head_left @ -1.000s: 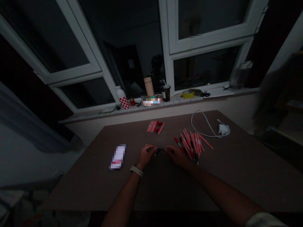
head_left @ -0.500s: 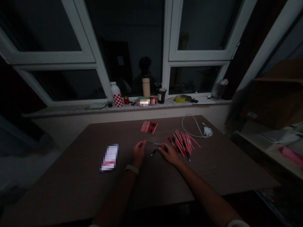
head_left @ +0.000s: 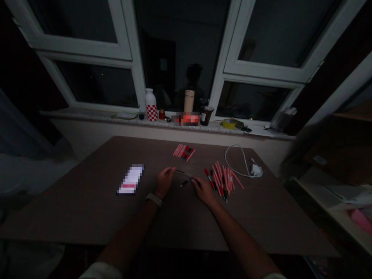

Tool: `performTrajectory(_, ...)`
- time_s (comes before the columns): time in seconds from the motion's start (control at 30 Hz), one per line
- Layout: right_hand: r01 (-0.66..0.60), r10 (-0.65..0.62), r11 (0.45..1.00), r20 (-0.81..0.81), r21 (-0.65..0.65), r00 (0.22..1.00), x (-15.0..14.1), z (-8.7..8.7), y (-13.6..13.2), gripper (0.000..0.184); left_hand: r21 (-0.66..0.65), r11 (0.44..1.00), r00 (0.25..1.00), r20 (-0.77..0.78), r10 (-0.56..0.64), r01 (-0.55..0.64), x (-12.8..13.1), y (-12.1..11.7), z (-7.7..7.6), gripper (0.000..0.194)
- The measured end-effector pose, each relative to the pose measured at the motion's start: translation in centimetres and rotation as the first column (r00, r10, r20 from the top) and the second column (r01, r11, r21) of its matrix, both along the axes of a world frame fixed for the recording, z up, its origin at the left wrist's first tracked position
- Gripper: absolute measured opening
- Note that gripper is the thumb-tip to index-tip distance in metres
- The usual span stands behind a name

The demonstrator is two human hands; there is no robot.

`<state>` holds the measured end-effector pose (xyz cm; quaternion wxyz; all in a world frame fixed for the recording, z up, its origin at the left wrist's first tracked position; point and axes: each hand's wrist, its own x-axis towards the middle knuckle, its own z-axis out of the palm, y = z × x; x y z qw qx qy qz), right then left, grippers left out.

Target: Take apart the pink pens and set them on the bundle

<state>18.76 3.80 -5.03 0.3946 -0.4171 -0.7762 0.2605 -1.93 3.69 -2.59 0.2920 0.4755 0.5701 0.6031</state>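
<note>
My left hand [head_left: 165, 181] is closed, pinching the left end of a thin pen refill [head_left: 181, 172] that is dark at one end and pale at the other. The fingers of my right hand [head_left: 203, 190] are closed at its right end. Just below the refill, a short black pen piece with a silvery tip [head_left: 184, 183] points down and left by my right fingertips; whether they hold it too I cannot tell. Right of my right hand lies a loose pile of pink, red and black pens [head_left: 225, 178]. A neat row of pink, red and black pens [head_left: 184, 152] lies farther back.
A phone with a lit screen [head_left: 130, 179] lies left on the brown table [head_left: 95, 209]. A white charger and cable [head_left: 255, 169] sit back right. The windowsill [head_left: 128, 120] bears a checkered bottle [head_left: 151, 106], a beige flask [head_left: 189, 101], a cup [head_left: 206, 115] and yellow tape [head_left: 228, 124].
The camera view has tilted and shifted slightly. Both hands still hold the refill between them, with its right end now sloping lower in view.
</note>
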Motion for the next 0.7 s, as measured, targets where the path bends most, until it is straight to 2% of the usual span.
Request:
performTrajectory(0.3, -0.02, 0.021, 1.0, 0.058, -0.021, 0.998, 0.0, -0.1, -0.1, 0.033, -0.048, 0.999, 0.991, -0.13, -0.02, 0.014, -0.1, -0.5, 0.3, 0.038)
performTrajectory(0.47, 0.043, -0.042, 0.999, 0.115, -0.006, 0.992, -0.1, 0.1, -0.5, 0.035, -0.036, 0.999, 0.98, -0.2, -0.018, 0.011, -0.3, -0.8, 1.0, 0.035)
performTrajectory(0.6, 0.088, -0.086, 0.996, 0.12, -0.008, 0.989, 0.0, 0.2, -0.6, 0.035, -0.024, 0.998, 0.962, -0.269, -0.057, 0.052, -0.5, -1.0, 1.4, 0.033)
performTrajectory(0.7, 0.034, -0.032, 0.999, 0.106, -0.021, 0.994, 0.2, 0.5, -0.6, 0.035, -0.034, 0.994, 0.952, -0.285, -0.109, 0.104, -0.4, -1.1, 1.2, 0.03)
